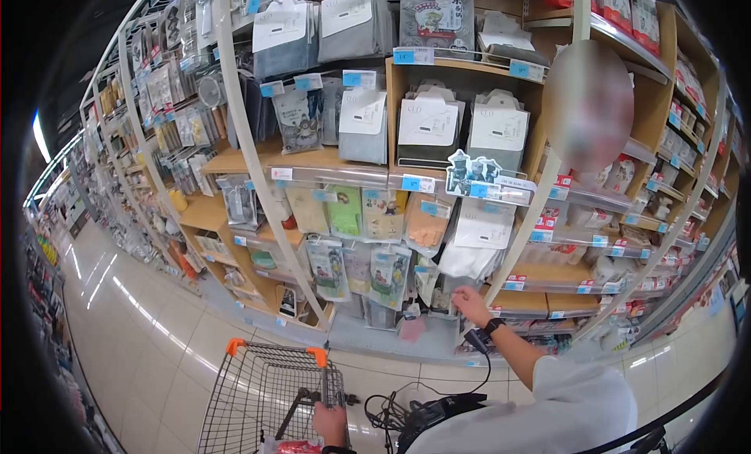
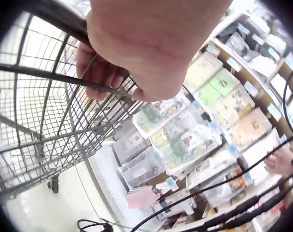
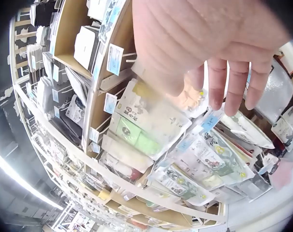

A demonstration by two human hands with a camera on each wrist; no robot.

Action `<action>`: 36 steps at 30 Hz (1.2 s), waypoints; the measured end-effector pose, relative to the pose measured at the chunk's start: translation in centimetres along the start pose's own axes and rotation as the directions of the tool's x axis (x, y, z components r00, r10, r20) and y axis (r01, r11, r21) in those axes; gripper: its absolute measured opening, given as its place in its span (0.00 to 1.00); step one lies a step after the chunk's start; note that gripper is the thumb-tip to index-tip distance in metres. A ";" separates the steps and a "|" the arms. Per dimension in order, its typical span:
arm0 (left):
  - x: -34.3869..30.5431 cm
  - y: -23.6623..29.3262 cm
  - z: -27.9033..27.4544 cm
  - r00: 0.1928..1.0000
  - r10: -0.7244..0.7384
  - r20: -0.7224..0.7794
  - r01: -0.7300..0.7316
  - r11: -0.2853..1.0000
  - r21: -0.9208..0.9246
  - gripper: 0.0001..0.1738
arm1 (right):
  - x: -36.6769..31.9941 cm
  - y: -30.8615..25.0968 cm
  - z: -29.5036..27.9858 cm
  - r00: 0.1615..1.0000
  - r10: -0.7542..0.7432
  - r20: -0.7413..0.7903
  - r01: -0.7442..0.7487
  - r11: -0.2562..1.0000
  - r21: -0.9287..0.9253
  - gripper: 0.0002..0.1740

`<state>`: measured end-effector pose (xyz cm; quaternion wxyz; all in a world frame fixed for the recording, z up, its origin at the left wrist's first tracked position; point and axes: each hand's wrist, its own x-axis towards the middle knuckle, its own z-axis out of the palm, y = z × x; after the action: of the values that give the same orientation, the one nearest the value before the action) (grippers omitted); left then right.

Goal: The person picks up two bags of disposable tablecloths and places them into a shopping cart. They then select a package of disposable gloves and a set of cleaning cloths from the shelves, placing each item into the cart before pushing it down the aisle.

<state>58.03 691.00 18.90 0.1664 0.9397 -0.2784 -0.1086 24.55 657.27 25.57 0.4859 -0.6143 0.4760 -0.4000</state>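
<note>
My left hand point(image 1: 330, 423) grips the side of a wire shopping cart point(image 1: 235, 384) with orange corner caps. In the left wrist view its fingers point(image 2: 100, 72) curl by the dark bars. My right hand point(image 1: 470, 306) is raised at the low part of the shelf, near white packs point(image 1: 469, 260) hanging under a price tag. Seen in the right wrist view, its fingers point(image 3: 237, 84) extend loosely, with nothing held between them. They overlap hanging clear packs point(image 3: 219, 157) with green prints. Beside these hang a green pack point(image 1: 343, 211) and an orange pack point(image 1: 426, 223).
Tall shelving with slanted white posts point(image 1: 250, 141) runs across the front. Grey folded textiles point(image 1: 356, 24) fill its upper level. A red package point(image 1: 297, 447) lies in the cart. Black cables point(image 1: 383, 411) loop beside it. Tiled floor point(image 1: 149, 329) stretches left along the aisle.
</note>
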 end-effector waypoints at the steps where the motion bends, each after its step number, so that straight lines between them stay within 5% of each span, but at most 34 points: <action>1: 0.5 -0.1 -0.4 1.000 -0.012 -0.007 0.012 1.000 -0.028 0.20 | 0.2 0.3 1.0 1.000 0.002 0.024 -0.003 1.000 0.031 0.16; 4: 3.2 -1.6 -0.6 0.998 -0.054 -0.045 0.044 0.980 -0.195 0.21 | 1.1 -0.3 2.9 0.999 -0.003 0.051 0.002 1.000 0.013 0.17; 5: 4.3 -2.1 -0.6 0.991 -0.137 0.001 0.135 0.974 -0.181 0.22 | 1.5 -0.2 3.5 0.999 0.003 0.039 -0.004 1.000 0.028 0.17; 10: 7.6 -3.4 -1.0 0.994 -0.060 -0.088 0.056 0.997 -0.043 0.23 | 4.7 1.9 5.9 0.997 -0.079 -0.015 0.079 0.996 -0.033 0.19; 16: 10.9 -4.4 -2.4 0.995 -0.071 0.070 0.075 0.996 -0.055 0.22 | 9.6 1.5 7.9 1.000 -0.001 0.005 0.000 0.993 0.116 0.26; 18: 11.7 -5.8 -2.2 0.995 -0.056 0.085 0.059 0.998 -0.033 0.19 | 10.4 2.1 8.7 0.995 -0.098 -0.017 0.099 0.987 0.124 0.27; 21: 14.8 -10.6 0.7 0.963 -0.067 0.261 0.175 0.894 -0.413 0.19 | 11.2 1.9 9.7 0.998 -0.041 -0.049 0.047 0.988 0.145 0.29; 24: 14.4 -6.7 -2.8 0.977 -0.032 0.211 0.153 0.796 -0.585 0.20 | 11.5 1.0 10.4 0.997 0.028 -0.072 -0.014 0.983 0.184 0.31; 26: 19.2 -12.3 1.7 0.994 0.107 0.032 -0.065 0.790 -0.609 0.18 | 10.4 -0.3 10.9 0.992 0.066 -0.110 -0.042 0.977 0.211 0.34; 29: 22.6 -4.0 -4.2 0.985 0.163 0.060 -0.085 0.754 -0.651 0.20 | 9.6 -2.8 11.8 0.961 0.246 0.126 -0.267 0.942 0.203 0.46; 36: 29.0 8.3 -8.4 0.806 0.590 0.050 -0.359 0.554 -0.751 0.28 | 8.6 -6.0 15.4 0.987 0.156 0.025 -0.157 0.961 0.226 0.50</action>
<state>80.33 670.37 26.48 0.4944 0.6598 -0.4816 -0.2972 42.42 652.67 28.50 0.5848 -0.5165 0.4724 -0.4099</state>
